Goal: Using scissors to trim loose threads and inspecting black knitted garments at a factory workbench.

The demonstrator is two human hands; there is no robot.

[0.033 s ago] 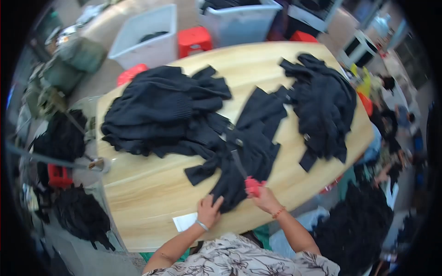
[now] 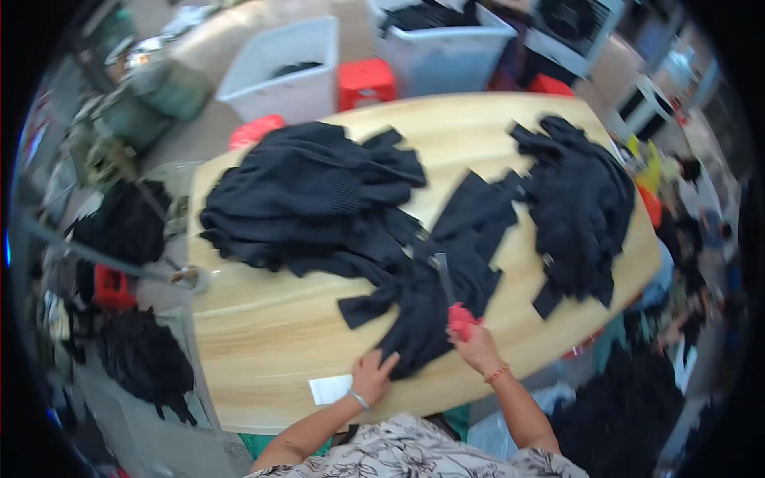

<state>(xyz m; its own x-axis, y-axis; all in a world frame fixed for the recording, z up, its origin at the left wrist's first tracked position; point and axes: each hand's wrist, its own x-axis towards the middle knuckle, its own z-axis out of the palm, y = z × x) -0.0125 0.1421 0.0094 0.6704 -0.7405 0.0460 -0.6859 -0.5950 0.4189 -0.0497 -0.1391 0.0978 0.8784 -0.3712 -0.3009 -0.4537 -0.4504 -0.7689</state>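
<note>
Flat black knit garment [image 2: 430, 307], centre of pale wood-grained table [image 2: 271, 338].
At left, rumpled black ribbed-knit heap [image 2: 291, 187]; left hand [image 2: 372, 378] with fingers loosely spread, fingertips on the garment's near edge; right hand [image 2: 478, 350] closed around slim red-handled metal tool [image 2: 460, 319]; at right, crumpled black knit pile [image 2: 578, 211].

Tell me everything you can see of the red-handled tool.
The tool has a red handle and a narrow, straight grey blade, metallic-looking. Held in the person's right grip, it points forward and slightly left, over the dark garment. Blur hides its exact type and whether its tip touches cloth.
</note>
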